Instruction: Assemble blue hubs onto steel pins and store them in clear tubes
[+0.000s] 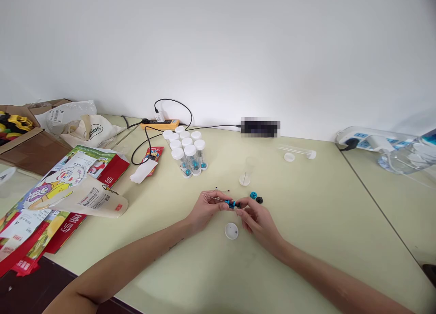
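My left hand pinches a small blue part with a thin metal rod running back over the fingers. At its right end sits a small black piece, gripped by the fingertips of my right hand; whether the two pieces are joined I cannot tell. Just beyond my right hand lie a blue round piece and a black round piece. A white cap with tiny dark bits in it rests between my wrists. Behind my hands, a clear container with a white base holds a thin pin.
Several capped clear tubes with blue parts stand at the back left. A paper cup lies on printed bags at left. An orange power strip, a pixelated dark device, a lying tube and a plastic bottle are farther back.
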Available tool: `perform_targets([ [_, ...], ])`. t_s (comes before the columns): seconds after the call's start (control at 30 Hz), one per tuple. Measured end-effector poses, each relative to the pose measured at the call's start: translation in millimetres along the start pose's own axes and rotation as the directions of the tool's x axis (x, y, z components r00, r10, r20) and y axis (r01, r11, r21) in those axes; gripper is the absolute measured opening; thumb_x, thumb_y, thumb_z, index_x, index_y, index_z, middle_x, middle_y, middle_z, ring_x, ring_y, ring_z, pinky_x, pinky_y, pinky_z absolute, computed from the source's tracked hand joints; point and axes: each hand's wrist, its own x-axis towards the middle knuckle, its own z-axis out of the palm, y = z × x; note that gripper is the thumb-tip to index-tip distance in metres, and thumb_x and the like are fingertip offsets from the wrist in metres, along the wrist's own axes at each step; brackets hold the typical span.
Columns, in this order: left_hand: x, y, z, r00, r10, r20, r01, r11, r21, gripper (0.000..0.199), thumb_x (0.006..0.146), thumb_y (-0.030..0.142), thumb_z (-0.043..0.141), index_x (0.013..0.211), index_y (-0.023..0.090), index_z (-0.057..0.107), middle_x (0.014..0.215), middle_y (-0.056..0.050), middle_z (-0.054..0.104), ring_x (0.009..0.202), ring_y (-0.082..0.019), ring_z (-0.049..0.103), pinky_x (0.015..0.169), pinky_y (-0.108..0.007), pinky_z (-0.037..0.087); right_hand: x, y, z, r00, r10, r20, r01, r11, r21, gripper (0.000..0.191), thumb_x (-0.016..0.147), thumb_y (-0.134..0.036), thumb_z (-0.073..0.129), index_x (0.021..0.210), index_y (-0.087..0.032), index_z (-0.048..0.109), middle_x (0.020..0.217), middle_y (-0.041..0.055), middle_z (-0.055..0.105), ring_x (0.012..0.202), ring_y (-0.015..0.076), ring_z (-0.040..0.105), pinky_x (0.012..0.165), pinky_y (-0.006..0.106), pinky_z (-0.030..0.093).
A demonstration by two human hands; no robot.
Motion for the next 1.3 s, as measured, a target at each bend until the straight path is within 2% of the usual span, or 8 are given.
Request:
perform_targets([
  [0.07,0.5,-0.6,-0.9,1.000,0.002,0.002,-0.002,1.000,0.000,0.017,0.062,0.021,0.077,0.077,0.015,0.072,0.079,-0.005,0.068,0.075,-0.016,0.063,0.074,-0.030,0.049,0.0,0.8,0.1,1.000,0.007,-0.026,-0.007,1.000,0.007,0.015,0.087,-0.036,0.050,0.093,-0.022,0.052,0.057,-0.0054,0.045,0.048,0.0104,0.044,0.045,0.021,0.035],
  [0.17,0.8,-1.2,-1.6,1.000,0.004,0.007,-0.005,1.000,0.008,0.016,0.062,0.019,0.077,0.077,0.015,0.072,0.078,-0.004,0.067,0.075,-0.015,0.062,0.072,-0.028,0.049,0.2,1.8,0.1,0.999,0.012,-0.033,-0.011,1.000,0.007,0.014,0.087,-0.035,0.051,0.092,-0.022,0.053,0.057,-0.0053,0.045,0.049,0.0104,0.045,0.045,0.021,0.035],
  [0.37,-0.2,-1.4,-0.9,0.999,0.002,0.052,-0.001,1.000,-0.012,0.015,0.065,0.019,0.076,0.078,0.015,0.072,0.078,-0.004,0.068,0.076,-0.017,0.064,0.077,-0.033,0.050,1.7,2.5,-0.6,1.000,-0.010,0.011,0.010,1.000,-0.029,0.041,0.094,-0.046,0.034,0.068,-0.018,0.050,0.053,-0.0033,0.044,0.048,0.0099,0.043,0.046,0.021,0.033],
  [0.57,1.4,-4.7,-3.0,1.000,0.007,0.006,-0.008,1.000,0.017,0.016,0.062,0.017,0.077,0.077,0.015,0.072,0.079,-0.004,0.068,0.075,-0.016,0.063,0.073,-0.029,0.050,1.9,1.5,-1.0,1.000,0.022,0.011,-0.022,0.999,0.038,0.028,0.092,-0.047,0.041,0.085,-0.021,0.050,0.059,-0.0039,0.047,0.049,0.0100,0.043,0.043,0.020,0.033],
  [0.77,-0.2,-4.8,-1.7,0.997,0.024,0.078,-0.026,0.999,0.020,0.016,0.064,0.018,0.076,0.079,0.015,0.072,0.076,-0.004,0.068,0.075,-0.017,0.064,0.075,-0.033,0.052,2.9,8.1,-2.1,0.999,0.017,0.038,-0.016,1.000,-0.023,0.047,0.095,-0.048,0.029,0.064,-0.019,0.049,0.053,-0.0016,0.047,0.046,0.0099,0.042,0.045,0.022,0.034],
  [1.07,2.1,-3.3,-3.7,0.999,0.020,0.040,-0.020,1.000,-0.008,0.014,0.066,0.016,0.075,0.079,0.015,0.072,0.081,-0.003,0.069,0.075,-0.015,0.064,0.073,-0.027,0.049,3.5,4.7,-1.0,1.000,0.024,0.014,-0.024,0.999,0.028,0.017,0.088,-0.039,0.051,0.093,-0.023,0.045,0.061,-0.0052,0.047,0.049,0.0097,0.043,0.047,0.022,0.035],
  [1.2,2.5,-3.5,-4.3,0.999,0.013,0.040,-0.013,1.000,-0.004,0.014,0.067,0.016,0.075,0.080,0.015,0.072,0.079,-0.003,0.069,0.073,-0.014,0.064,0.071,-0.026,0.048,3.6,6.2,-0.6,1.000,0.020,-0.010,-0.020,1.000,-0.002,0.017,0.087,-0.039,0.052,0.091,-0.023,0.047,0.061,-0.0050,0.046,0.051,0.0103,0.045,0.048,0.022,0.035],
  [1.3,2.2,-4.2,-4.4,0.999,0.018,0.044,-0.018,1.000,-0.004,0.014,0.067,0.016,0.075,0.080,0.015,0.072,0.079,-0.003,0.068,0.073,-0.014,0.064,0.071,-0.027,0.049,3.6,6.7,-1.4,1.000,0.004,0.025,-0.004,1.000,-0.028,0.025,0.091,-0.044,0.043,0.082,-0.021,0.050,0.059,-0.0036,0.047,0.052,0.0108,0.044,0.047,0.022,0.034],
])
